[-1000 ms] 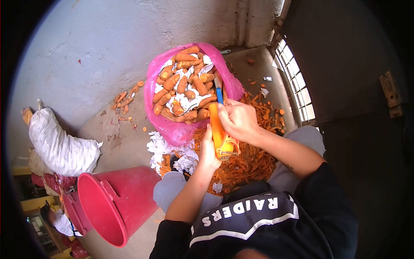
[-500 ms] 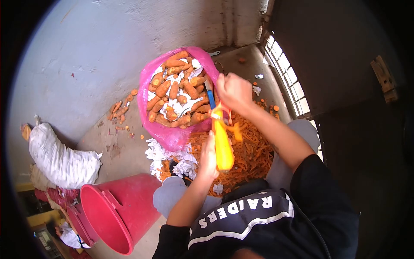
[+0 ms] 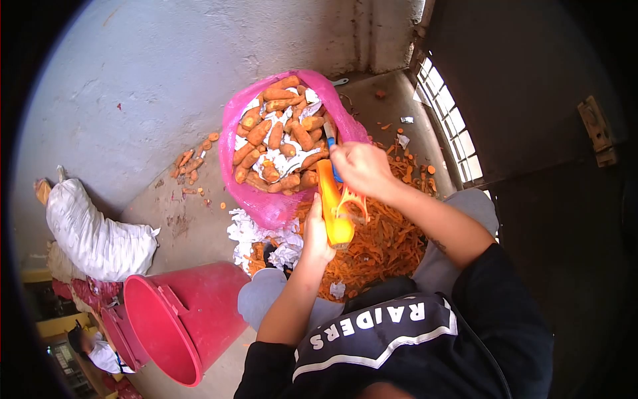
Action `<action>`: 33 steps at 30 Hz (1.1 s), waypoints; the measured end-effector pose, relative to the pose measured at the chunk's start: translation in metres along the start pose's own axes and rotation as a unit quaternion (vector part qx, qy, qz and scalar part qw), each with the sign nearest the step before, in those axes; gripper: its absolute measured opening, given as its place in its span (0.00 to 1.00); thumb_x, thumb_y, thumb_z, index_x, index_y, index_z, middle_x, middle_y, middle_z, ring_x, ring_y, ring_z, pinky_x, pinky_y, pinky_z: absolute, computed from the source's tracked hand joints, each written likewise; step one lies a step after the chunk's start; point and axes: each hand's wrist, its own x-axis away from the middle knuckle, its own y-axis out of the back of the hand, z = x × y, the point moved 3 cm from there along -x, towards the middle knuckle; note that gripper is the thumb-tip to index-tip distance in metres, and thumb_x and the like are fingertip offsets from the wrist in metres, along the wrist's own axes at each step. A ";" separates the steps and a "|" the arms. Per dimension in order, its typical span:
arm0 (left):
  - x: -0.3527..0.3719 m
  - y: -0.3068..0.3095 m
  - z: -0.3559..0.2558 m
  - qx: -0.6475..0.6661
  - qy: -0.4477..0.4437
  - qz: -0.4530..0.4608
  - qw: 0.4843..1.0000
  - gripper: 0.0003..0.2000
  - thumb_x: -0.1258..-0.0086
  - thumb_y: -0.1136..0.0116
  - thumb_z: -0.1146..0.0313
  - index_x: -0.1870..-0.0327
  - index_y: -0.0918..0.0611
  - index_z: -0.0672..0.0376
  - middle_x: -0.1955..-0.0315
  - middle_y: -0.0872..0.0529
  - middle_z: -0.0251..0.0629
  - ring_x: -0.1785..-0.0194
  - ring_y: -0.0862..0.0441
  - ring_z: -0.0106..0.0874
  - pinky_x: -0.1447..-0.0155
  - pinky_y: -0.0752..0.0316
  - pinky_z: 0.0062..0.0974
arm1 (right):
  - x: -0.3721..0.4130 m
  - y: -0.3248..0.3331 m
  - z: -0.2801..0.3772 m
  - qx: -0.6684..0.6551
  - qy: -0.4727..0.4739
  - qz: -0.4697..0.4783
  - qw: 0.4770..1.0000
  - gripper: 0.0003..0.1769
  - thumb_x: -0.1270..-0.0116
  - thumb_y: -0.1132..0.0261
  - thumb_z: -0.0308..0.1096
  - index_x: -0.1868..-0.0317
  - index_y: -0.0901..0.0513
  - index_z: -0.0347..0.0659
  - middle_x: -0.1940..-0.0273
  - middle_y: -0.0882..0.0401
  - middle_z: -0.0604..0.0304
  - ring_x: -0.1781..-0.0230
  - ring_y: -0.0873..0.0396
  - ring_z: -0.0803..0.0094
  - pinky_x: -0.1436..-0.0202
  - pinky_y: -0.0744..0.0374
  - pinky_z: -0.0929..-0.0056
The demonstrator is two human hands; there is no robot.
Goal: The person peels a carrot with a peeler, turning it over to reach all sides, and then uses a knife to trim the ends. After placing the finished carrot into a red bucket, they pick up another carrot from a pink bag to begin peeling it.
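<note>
My left hand (image 3: 318, 233) is closed around a large peeled carrot (image 3: 327, 193), bright yellow-orange, its thick end pointing toward me. In my right hand (image 3: 362, 166), fingers curled, is an orange peeler (image 3: 353, 201) whose head lies against the carrot's right side. Part of the peeler's handle is hidden by the fingers. Beside that hand, a knife with a blue handle (image 3: 332, 149) rests at the bag's edge. Beyond both hands stands an open pink bag (image 3: 231, 126) full of unpeeled carrots (image 3: 276, 136) and crumpled white paper. Orange peelings (image 3: 389, 243) lie heaped beneath my hands.
A red bin (image 3: 212, 306) lies tilted at the left, near my knee. Behind it are a stuffed white sack (image 3: 100, 233) and a person in white (image 3: 103, 352). Carrot pieces (image 3: 189, 163) are scattered by the wall. A dark door (image 3: 525, 100) is at the right.
My right hand and the peeler have come down toward me along the carrot. The carrot's far end now shows further up, over the bag's edge.
</note>
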 end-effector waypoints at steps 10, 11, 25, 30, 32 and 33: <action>0.003 -0.023 -0.001 -0.046 -0.041 -0.091 0.994 0.20 0.22 0.64 0.52 0.47 0.26 0.59 0.62 0.17 0.39 0.63 0.17 0.32 0.61 0.19 0.31 | 0.013 -0.018 0.009 0.083 0.137 -0.057 0.985 0.24 0.31 0.50 0.42 0.83 0.22 0.39 0.80 0.25 0.52 0.80 0.24 0.55 0.76 0.25 0.57; 0.004 -0.021 0.000 -0.052 -0.041 -0.104 0.992 0.20 0.22 0.64 0.52 0.47 0.26 0.59 0.63 0.17 0.39 0.64 0.17 0.32 0.62 0.19 0.31 | 0.011 -0.019 0.008 0.087 0.130 -0.068 0.985 0.24 0.31 0.50 0.42 0.84 0.22 0.39 0.80 0.25 0.52 0.80 0.24 0.54 0.75 0.25 0.57; 0.016 -0.013 -0.002 0.064 0.036 0.031 0.997 0.23 0.24 0.61 0.47 0.46 0.25 0.58 0.67 0.18 0.39 0.67 0.18 0.31 0.65 0.20 0.32 | -0.021 0.014 -0.012 -0.049 -0.065 -0.089 0.993 0.30 0.31 0.54 0.51 0.78 0.20 0.36 0.78 0.22 0.43 0.70 0.21 0.46 0.63 0.25 0.52; 0.005 -0.016 -0.005 0.070 0.018 -0.028 0.997 0.22 0.24 0.60 0.48 0.45 0.25 0.56 0.62 0.17 0.37 0.63 0.17 0.31 0.59 0.20 0.31 | 0.009 -0.005 0.009 -0.035 0.064 -0.034 0.997 0.25 0.30 0.52 0.45 0.79 0.24 0.37 0.73 0.22 0.49 0.72 0.21 0.49 0.67 0.26 0.55; 0.012 -0.031 -0.007 0.064 0.017 -0.042 0.997 0.21 0.24 0.60 0.49 0.45 0.25 0.56 0.61 0.17 0.36 0.62 0.17 0.30 0.58 0.20 0.30 | 0.016 -0.008 0.013 -0.011 0.085 -0.026 0.996 0.25 0.30 0.52 0.44 0.80 0.23 0.37 0.74 0.23 0.50 0.74 0.22 0.50 0.69 0.26 0.56; 0.013 -0.035 -0.008 0.060 0.018 -0.048 0.997 0.21 0.24 0.60 0.49 0.45 0.25 0.55 0.60 0.16 0.35 0.61 0.17 0.30 0.58 0.20 0.30 | 0.018 -0.009 0.014 0.001 0.096 -0.022 0.995 0.25 0.30 0.52 0.44 0.80 0.23 0.37 0.75 0.23 0.51 0.75 0.22 0.51 0.71 0.26 0.56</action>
